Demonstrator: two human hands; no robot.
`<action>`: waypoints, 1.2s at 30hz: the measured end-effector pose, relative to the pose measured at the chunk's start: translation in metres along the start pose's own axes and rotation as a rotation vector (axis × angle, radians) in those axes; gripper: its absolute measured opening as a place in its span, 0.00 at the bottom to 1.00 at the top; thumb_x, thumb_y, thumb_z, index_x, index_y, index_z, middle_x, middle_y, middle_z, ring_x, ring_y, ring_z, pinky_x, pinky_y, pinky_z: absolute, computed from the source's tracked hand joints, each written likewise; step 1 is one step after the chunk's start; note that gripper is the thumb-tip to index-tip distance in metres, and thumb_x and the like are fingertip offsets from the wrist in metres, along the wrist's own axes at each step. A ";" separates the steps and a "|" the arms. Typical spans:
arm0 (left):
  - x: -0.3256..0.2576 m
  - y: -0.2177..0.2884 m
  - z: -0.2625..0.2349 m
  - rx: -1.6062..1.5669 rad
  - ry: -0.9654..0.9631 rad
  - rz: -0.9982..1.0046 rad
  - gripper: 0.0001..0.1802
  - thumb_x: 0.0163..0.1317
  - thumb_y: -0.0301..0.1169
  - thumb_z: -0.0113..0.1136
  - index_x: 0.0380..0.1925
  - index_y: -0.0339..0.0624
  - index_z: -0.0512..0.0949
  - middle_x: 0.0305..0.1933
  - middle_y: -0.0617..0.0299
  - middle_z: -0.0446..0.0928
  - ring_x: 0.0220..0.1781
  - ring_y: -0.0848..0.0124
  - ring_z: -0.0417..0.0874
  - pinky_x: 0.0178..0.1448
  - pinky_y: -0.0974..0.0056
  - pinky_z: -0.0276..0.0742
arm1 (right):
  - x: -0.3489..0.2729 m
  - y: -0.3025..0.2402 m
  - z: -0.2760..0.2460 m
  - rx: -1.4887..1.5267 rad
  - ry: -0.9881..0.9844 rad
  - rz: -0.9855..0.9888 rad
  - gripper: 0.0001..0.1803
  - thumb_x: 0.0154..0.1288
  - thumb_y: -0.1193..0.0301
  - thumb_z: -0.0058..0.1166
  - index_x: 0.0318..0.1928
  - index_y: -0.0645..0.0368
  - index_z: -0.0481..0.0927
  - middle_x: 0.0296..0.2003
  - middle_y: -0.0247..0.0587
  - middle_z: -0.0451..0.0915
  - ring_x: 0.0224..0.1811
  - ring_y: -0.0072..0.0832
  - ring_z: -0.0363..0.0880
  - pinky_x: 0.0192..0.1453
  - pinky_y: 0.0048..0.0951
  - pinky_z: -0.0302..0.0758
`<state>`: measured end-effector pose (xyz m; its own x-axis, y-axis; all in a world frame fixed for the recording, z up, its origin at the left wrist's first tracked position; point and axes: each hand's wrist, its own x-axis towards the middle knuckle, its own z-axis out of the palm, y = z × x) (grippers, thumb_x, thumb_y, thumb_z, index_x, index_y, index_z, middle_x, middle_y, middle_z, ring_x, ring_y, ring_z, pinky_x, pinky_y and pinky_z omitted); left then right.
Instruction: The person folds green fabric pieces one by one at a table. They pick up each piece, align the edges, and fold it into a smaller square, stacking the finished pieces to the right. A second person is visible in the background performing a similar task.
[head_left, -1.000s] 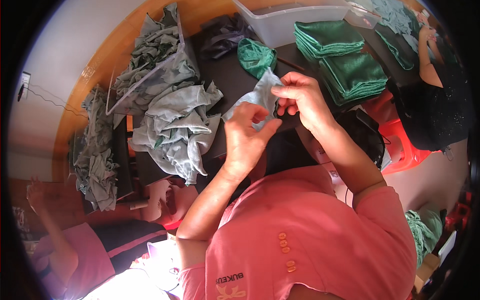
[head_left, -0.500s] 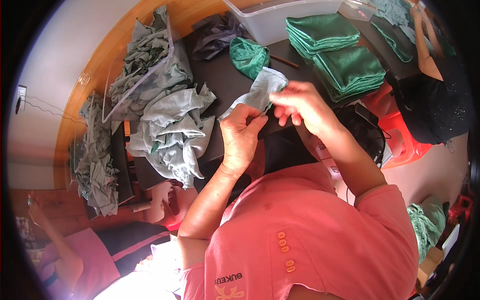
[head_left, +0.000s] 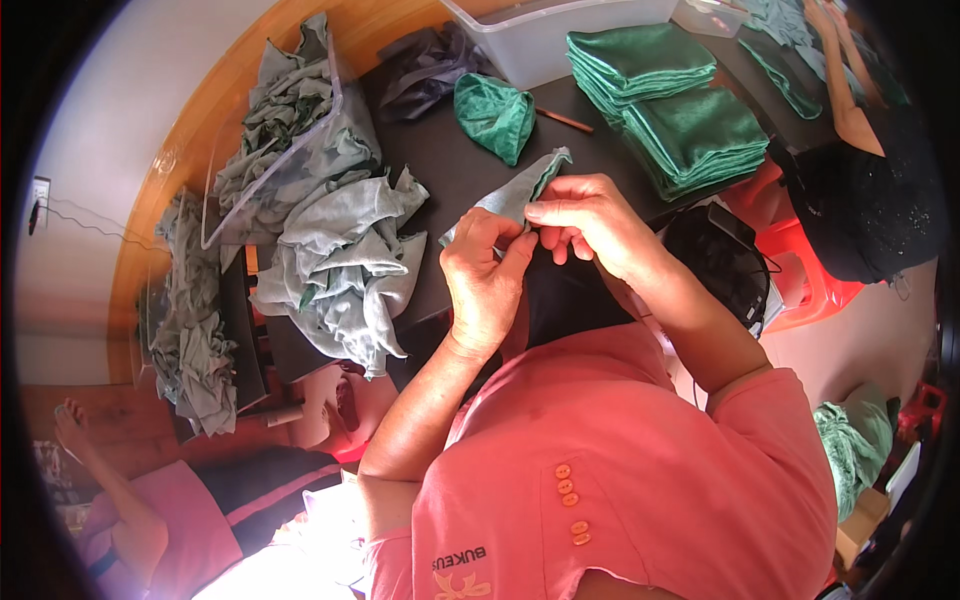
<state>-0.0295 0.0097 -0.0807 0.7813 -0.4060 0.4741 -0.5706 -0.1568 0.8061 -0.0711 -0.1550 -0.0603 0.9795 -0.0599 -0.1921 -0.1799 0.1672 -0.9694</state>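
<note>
A small grey fabric piece with a green edge [head_left: 512, 192] is stretched between my hands above the near edge of the dark table. My left hand [head_left: 482, 275] pinches its near side between thumb and curled fingers. Close beside it, my right hand [head_left: 595, 228] has thumb and fingers closed on the green-edged side; the other fingers curl underneath. The cloth's far end tapers to a raised point, and part of it is hidden behind my fingers. Beyond it lies a crumpled green velvety pouch [head_left: 494, 118], with a thin brown stick [head_left: 564, 121] alongside.
Two stacks of flat green fabric pieces [head_left: 690, 135] stand at the right. A heap of grey cloths [head_left: 345, 265] lies left, before a clear bin [head_left: 335, 125] full of more. A translucent tub [head_left: 545, 50] stands at the back. Co-workers sit at both sides.
The fabric piece has gone from a flatter, broad shape to a narrow folded one, with its green edge now showing. My right hand has come closer to my left.
</note>
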 end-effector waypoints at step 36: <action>-0.007 0.025 0.002 -0.355 0.190 -0.354 0.05 0.51 0.17 0.56 0.29 0.36 0.73 0.24 0.62 0.74 0.27 0.75 0.73 0.35 0.68 0.71 | -0.010 -0.014 0.011 -0.046 -0.081 -0.134 0.06 0.57 0.74 0.56 0.26 0.63 0.76 0.18 0.34 0.74 0.16 0.18 0.71 0.19 0.18 0.59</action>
<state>-0.0500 0.0074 -0.0644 0.9613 -0.2082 0.1805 -0.1687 0.0730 0.9830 -0.0772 -0.1464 -0.0429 0.9988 0.0011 -0.0498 -0.0496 0.1176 -0.9918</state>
